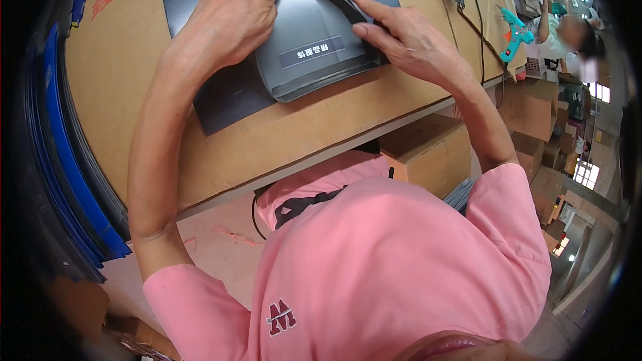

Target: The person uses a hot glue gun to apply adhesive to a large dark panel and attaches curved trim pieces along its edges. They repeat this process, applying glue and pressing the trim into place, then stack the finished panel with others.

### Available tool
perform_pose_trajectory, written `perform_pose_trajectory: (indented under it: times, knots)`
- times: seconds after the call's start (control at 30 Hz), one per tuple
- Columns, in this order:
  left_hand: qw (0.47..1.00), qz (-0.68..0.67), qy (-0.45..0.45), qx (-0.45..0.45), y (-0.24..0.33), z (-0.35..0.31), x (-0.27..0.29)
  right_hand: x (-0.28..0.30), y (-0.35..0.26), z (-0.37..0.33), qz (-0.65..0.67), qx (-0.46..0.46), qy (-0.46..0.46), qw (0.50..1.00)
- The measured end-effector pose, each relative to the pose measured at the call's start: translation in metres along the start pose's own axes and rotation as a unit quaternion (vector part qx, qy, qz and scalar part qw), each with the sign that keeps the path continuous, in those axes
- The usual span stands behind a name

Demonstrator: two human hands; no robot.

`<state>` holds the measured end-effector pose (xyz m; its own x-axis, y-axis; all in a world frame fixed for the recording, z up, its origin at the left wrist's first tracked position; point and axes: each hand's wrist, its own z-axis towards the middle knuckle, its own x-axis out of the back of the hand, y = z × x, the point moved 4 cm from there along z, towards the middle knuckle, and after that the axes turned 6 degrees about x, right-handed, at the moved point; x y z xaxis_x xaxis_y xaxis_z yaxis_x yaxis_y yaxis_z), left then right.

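Head view — grey curved piece (301, 27), dark label (311, 53) — held by left hand (241, 17) and right hand (409, 37)

Near tabletop (287, 132) passable, grey piece (294, 30) beyond, blue stack (63, 137) left

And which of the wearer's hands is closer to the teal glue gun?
The right hand, at the right of the curved grey piece; the left hand, at the piece's left, is farther from the glue gun.

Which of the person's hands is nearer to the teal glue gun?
Right. The right hand is at the right side of the grey piece, with the glue gun off to its right; the left hand is at the piece's left side.
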<state>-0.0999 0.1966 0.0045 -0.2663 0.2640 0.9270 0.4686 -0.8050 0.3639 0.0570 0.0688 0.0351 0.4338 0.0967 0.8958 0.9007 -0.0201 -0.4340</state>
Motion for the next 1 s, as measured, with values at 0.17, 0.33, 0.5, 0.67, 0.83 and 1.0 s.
perform_pose_trajectory:
  times: [0.17, 0.33, 0.5, 0.67, 0.83, 1.0]
  knots:
    - [0.995, 0.038, -0.081, 0.037, 0.006, 0.004, 0.006, -0.005, 0.007, -0.017, -0.021, 0.002, -0.028, 0.999]
    - [0.999, 0.011, -0.026, 0.015, 0.001, 0.0, -0.001, -0.015, 0.015, -0.018, -0.015, 0.033, 0.016, 0.999]
    - [0.999, 0.02, -0.018, 0.022, -0.004, 0.003, -0.006, 0.005, 0.005, 0.01, -0.017, -0.005, -0.026, 1.0]
    - [0.999, 0.026, 0.036, -0.003, -0.002, -0.002, -0.003, -0.009, 0.009, 0.05, -0.024, 0.151, 0.085, 0.985]
    - [0.994, 0.023, -0.086, 0.062, 0.003, 0.003, 0.0, -0.023, 0.021, 0.054, 0.087, 0.147, 0.117, 0.978]
    - [0.996, 0.016, -0.059, 0.058, 0.0, 0.002, -0.004, -0.02, 0.017, 0.054, -0.02, 0.12, 0.099, 0.988]
